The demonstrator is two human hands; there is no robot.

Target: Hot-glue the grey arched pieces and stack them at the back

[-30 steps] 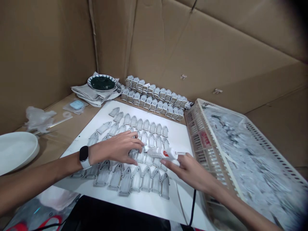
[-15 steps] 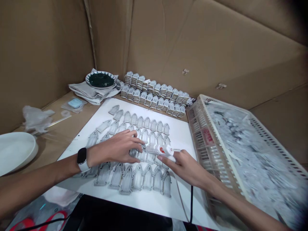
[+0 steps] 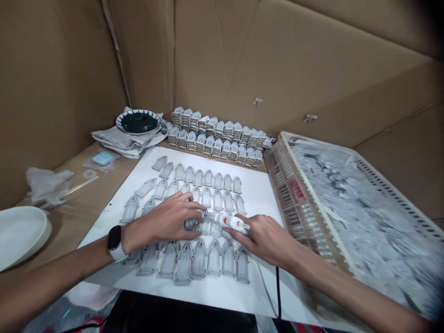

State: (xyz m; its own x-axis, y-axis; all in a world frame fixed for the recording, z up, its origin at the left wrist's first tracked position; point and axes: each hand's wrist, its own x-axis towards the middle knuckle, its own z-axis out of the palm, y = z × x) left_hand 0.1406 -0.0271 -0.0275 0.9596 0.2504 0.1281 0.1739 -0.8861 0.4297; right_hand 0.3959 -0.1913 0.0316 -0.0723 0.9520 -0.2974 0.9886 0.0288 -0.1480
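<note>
The left hand (image 3: 173,215) reaches in flat, wrist low, fingers bent, with thumb and forefinger standing apart about a pale arch (image 3: 192,225); whether they press on it I cannot tell. The right hand (image 3: 262,236) comes from the other side, its fingers wrapped round a glue gun (image 3: 225,221) whose nozzle points at the left fingertips, close over the arches. The gun is smooth white plastic with an orange-red spot; a black cable (image 3: 278,291) hangs below the right hand. Rows of arches (image 3: 214,259), frosted grey with pointed tops and raised frames, lie on a smooth white board (image 3: 256,189) beneath, in front of and beyond both hands. Past the hands, more stand in tight stacks (image 3: 217,138) before a creased cardboard wall (image 3: 208,55). Beside the right forearm is a slotted plastic crate (image 3: 284,194) heaped with clear, glossy packets (image 3: 374,226); out by the left forearm sits a round white dish (image 3: 21,231). Compared with half a second ago, the gun's back end has dipped, while the left hand keeps its bent pose and the arches in front of it lie in the same row
</note>
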